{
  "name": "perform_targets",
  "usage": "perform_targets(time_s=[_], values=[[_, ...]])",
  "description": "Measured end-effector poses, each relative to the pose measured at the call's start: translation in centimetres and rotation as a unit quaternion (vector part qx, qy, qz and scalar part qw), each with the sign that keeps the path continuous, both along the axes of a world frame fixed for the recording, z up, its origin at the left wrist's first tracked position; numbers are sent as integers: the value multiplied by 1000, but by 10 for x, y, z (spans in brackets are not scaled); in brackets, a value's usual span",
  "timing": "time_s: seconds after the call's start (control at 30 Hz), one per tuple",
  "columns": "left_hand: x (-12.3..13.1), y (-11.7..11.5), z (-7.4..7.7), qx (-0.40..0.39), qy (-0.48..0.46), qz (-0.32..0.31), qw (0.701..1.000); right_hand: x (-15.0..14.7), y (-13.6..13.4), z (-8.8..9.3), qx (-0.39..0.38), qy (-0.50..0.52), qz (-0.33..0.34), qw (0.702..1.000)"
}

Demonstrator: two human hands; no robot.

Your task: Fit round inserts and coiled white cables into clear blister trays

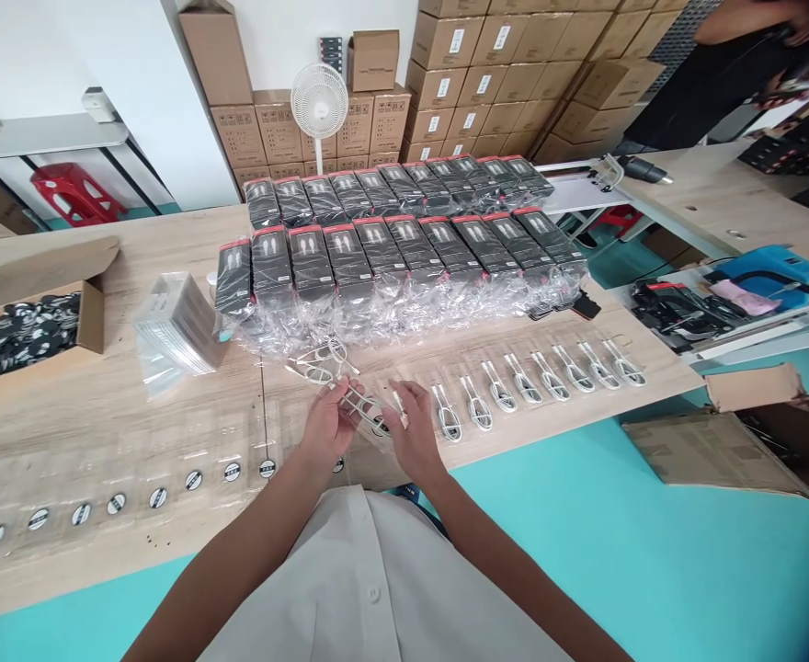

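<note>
My left hand (pixel 328 421) and my right hand (pixel 415 428) meet at the near edge of the wooden table (pixel 121 405), both closed on a coiled white cable (pixel 367 406) in a clear plastic tray. More loose white cables (pixel 318 360) lie just beyond my hands. To the right runs a row of several clear trays with coiled cables (pixel 535 377). Behind them stand two rows of black boxed cable packs (pixel 404 244) in clear wrap.
A stack of clear plastic bags (pixel 176 326) lies left of the packs, and an open carton of black-and-white items (pixel 25 333) at far left. Round stickers (pixel 115 503) line the near edge. Cartons and a white fan (pixel 319 101) stand behind. Another person (pixel 728 64) is at top right.
</note>
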State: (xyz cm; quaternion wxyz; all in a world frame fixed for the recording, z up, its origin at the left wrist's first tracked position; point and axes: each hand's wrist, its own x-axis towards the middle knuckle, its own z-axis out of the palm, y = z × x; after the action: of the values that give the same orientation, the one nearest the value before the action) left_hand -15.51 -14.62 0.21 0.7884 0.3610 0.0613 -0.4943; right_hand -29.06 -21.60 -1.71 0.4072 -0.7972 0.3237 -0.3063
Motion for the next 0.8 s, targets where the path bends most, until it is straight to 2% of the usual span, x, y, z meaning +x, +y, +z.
perform_targets(time_s=[0.07, 0.13, 0.23, 0.3, 0.4, 0.5, 0.6, 0.7, 0.8], values=[[-1, -1, 1, -12, -4, -7, 1000, 0, -1, -10, 121, -19, 18, 992], [-2, -1, 1, -10, -6, -11, 1000, 3, 2, -19, 204, -22, 23, 979], [1, -1, -2, -11, -5, -14, 1000, 9, 9, -25, 237, -18, -30, 971], [5, 0, -5, -15, -4, -20, 1000, 12, 12, -25, 244, -20, -43, 969], [10, 3, -10, 3, -7, -21, 1000, 11, 10, -20, 294, -25, 22, 955], [10, 7, -13, 24, -14, -15, 1000, 2, 3, -17, 385, -34, 133, 913], [6, 9, -14, 12, -22, -38, 999, -6, -1, -18, 445, -23, 167, 880], [2, 12, -12, 20, -38, -60, 997, -10, -5, -19, 457, 23, 195, 868], [-2, 15, -8, 63, -68, -88, 992, -9, -12, -17, 417, 70, 221, 879]])
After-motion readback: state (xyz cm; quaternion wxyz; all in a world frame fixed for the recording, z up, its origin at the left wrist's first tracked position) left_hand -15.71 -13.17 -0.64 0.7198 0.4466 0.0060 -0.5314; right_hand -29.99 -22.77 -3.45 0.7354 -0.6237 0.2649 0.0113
